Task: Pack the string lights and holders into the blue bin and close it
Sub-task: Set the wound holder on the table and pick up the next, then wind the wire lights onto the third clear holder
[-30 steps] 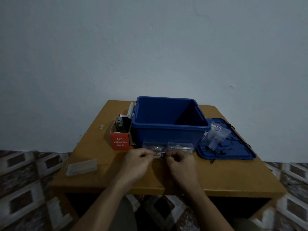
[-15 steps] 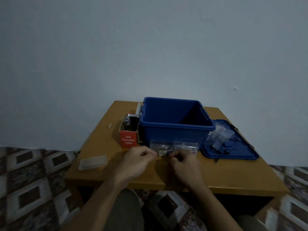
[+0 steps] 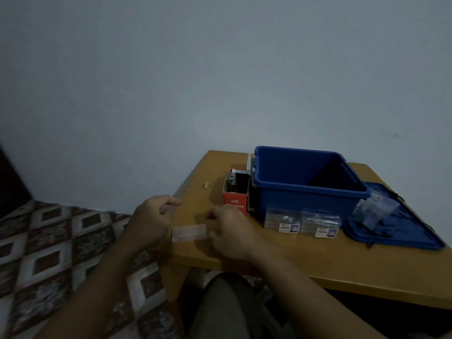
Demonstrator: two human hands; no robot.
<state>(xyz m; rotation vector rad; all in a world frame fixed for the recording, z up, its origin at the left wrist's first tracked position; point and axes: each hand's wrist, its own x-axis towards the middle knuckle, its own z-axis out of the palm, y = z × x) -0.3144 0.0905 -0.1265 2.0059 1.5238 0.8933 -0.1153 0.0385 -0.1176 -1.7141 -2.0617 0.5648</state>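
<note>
The open blue bin (image 3: 305,200) stands on the wooden table (image 3: 318,263), and I see nothing inside it. Its lid (image 3: 415,239) lies flat to the right with clear bags (image 3: 374,211) and thin black pieces on it. Two clear packets of holders (image 3: 283,220) (image 3: 320,225) lie against the bin's front. A red "LED Decorative Lights" box (image 3: 234,200) stands open at the bin's left. A small clear case (image 3: 188,232) lies at the table's left front edge. My left hand (image 3: 150,221) and right hand (image 3: 231,234) flank it, fingers loosely curled, holding nothing.
A thin wire with a small bulb (image 3: 206,184) trails on the table left of the red box. The table's left edge runs just under my left hand, with patterned floor (image 3: 61,253) below. A plain wall stands close behind the table.
Both hands let go of the two packets, which now lie in front of the bin, and moved left to the clear case. My view swung left too.
</note>
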